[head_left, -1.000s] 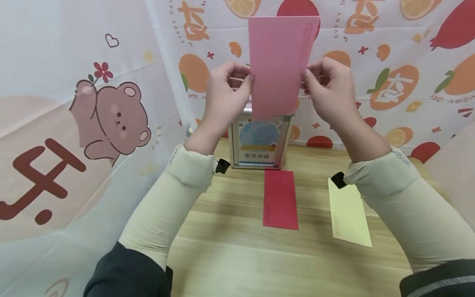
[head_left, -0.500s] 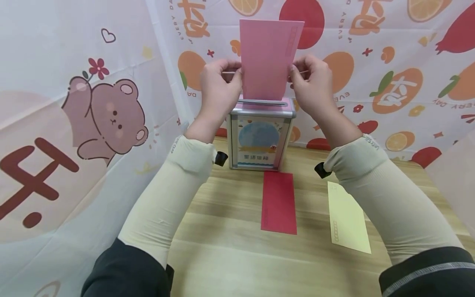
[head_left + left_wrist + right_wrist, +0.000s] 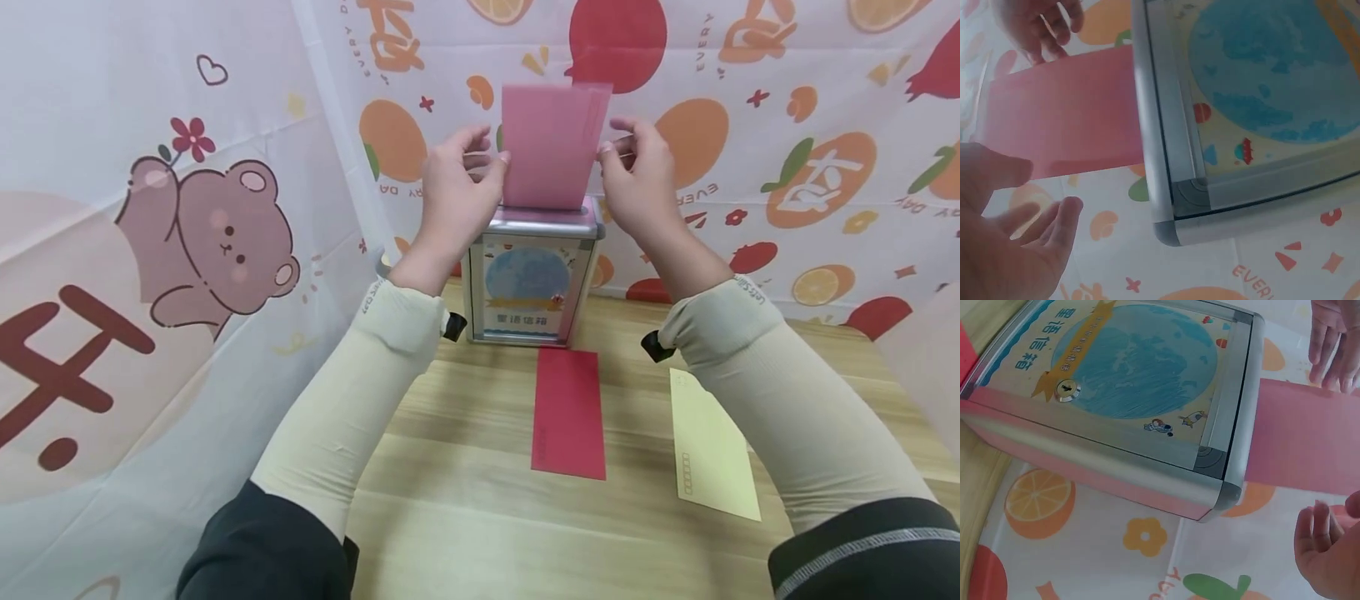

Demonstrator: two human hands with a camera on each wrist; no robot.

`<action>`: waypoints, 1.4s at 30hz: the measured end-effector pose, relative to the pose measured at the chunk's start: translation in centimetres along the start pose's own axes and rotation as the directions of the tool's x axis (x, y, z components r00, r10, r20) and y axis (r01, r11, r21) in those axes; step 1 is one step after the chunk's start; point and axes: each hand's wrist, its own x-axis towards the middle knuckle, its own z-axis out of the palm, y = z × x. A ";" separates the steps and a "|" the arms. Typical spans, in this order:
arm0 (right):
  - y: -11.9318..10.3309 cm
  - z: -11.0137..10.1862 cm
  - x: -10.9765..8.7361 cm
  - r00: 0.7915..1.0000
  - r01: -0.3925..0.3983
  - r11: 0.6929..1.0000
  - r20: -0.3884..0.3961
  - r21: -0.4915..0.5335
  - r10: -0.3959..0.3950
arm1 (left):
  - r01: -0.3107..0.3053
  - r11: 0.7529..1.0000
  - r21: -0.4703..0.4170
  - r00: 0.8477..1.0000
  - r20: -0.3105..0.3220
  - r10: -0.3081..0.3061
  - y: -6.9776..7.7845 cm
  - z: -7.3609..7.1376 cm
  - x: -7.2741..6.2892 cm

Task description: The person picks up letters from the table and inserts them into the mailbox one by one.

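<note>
A pink envelope (image 3: 551,150) stands upright with its lower end in the top slot of a silver-framed letter box (image 3: 532,279). Its upper edge is blurred in the head view. My left hand (image 3: 462,179) is at the envelope's left edge, thumb close to it and fingers spread away from it. At the opposite edge is my right hand (image 3: 636,175), fingers loosely bent and parted from the thumb. In the right wrist view, the right hand (image 3: 1332,544) lies apart from the envelope (image 3: 1304,437). The left wrist view shows the left thumb tip (image 3: 1022,170) by the envelope's edge.
A red envelope (image 3: 567,414) lies on the wooden table (image 3: 465,508) in front of the box. To its right lies a yellow envelope (image 3: 712,446), partly under the right forearm. Fruit-printed cloth (image 3: 750,108) hangs close behind the box, and bear-printed cloth (image 3: 247,400) hangs at left.
The pink envelope has come down from above the box into its slot and sunk lower. Both hands have loosened from its edges, their fingers now spread.
</note>
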 end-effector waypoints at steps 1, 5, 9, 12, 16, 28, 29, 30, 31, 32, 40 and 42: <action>0.0 -0.1 0.0 1.000 -0.014 1.000 -0.010 -0.011 0.014 | 0.006 1.000 -0.002 1.000 0.002 -0.006 0.0 0.1 0.0; 0.4 -0.7 -0.2 0.997 -0.063 0.998 -0.039 -0.022 0.062 | 0.020 1.000 -0.013 1.000 0.013 -0.020 0.0 0.2 -0.3; 1.7 -1.1 -0.7 0.995 -0.093 0.996 -0.027 -0.006 0.093 | 0.016 1.000 -0.009 0.999 0.033 -0.016 -0.5 0.1 -1.2; 3.7 -1.4 -1.7 0.993 -0.116 0.993 0.005 0.005 0.116 | -0.010 1.000 -0.011 0.999 0.045 0.011 -1.7 0.2 -2.4; 7.6 -1.8 -4.4 0.980 -0.189 0.982 0.064 0.003 0.189 | 0.023 0.999 -0.045 0.998 0.056 -0.021 -4.0 0.7 -5.2; 18.1 -0.3 -15.9 0.772 -0.523 0.852 0.436 0.023 0.462 | 0.405 0.897 0.178 0.705 0.563 -0.430 -11.3 4.4 -15.1; 18.4 -0.2 -16.6 0.754 -0.535 0.845 0.456 0.010 0.472 | 0.413 0.887 0.205 0.667 0.595 -0.448 -11.5 4.7 -15.7; 18.7 0.0 -17.3 0.735 -0.546 0.838 0.477 -0.003 0.481 | 0.420 0.876 0.236 0.635 0.613 -0.469 -11.7 5.0 -16.3; 19.0 0.2 -17.9 0.717 -0.559 0.829 0.495 -0.010 0.490 | 0.421 0.867 0.267 0.611 0.623 -0.489 -11.8 5.3 -16.9; 19.1 0.4 -18.5 0.698 -0.573 0.819 0.513 -0.016 0.499 | 0.421 0.857 0.297 0.590 0.629 -0.507 -12.0 5.6 -17.6; 19.4 1.5 -20.7 0.599 -0.682 0.732 0.568 -0.009 0.565 | 0.417 0.833 0.364 0.574 0.605 -0.552 -12.0 7.3 -20.7; 19.3 1.8 -20.7 0.592 -0.693 0.721 0.572 0.002 0.568 | 0.424 0.829 0.364 0.580 0.594 -0.557 -11.9 7.5 -20.9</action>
